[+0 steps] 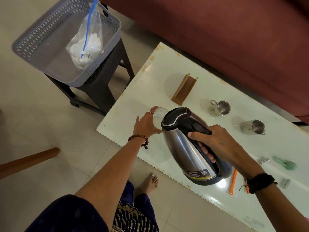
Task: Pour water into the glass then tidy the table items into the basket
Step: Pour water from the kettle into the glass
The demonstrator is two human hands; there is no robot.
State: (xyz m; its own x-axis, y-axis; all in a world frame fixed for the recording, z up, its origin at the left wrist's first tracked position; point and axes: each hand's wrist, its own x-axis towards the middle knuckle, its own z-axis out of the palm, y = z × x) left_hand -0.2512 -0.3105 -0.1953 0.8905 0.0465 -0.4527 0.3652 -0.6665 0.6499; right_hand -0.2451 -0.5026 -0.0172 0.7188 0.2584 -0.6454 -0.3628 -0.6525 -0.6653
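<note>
A steel electric kettle (182, 144) with a black lid and handle is tilted over the white table (150, 84), its spout toward a clear glass (158, 114). My right hand (215, 144) grips the kettle's handle. My left hand (147, 123) holds the glass, which stands near the table's left edge and is partly hidden behind the kettle's lid. A grey perforated basket (33, 42) sits on a dark stool (103, 84) to the left of the table, with a clear zip bag (87, 42) inside it.
On the table lie a brown napkin holder (184, 88), two steel cups (221, 108) (253, 127), a green item (286, 164), small silvery bits (264, 160) and an orange strip (233, 183). A maroon sofa (217, 30) runs behind. A wooden leg (28, 160) juts in at the left.
</note>
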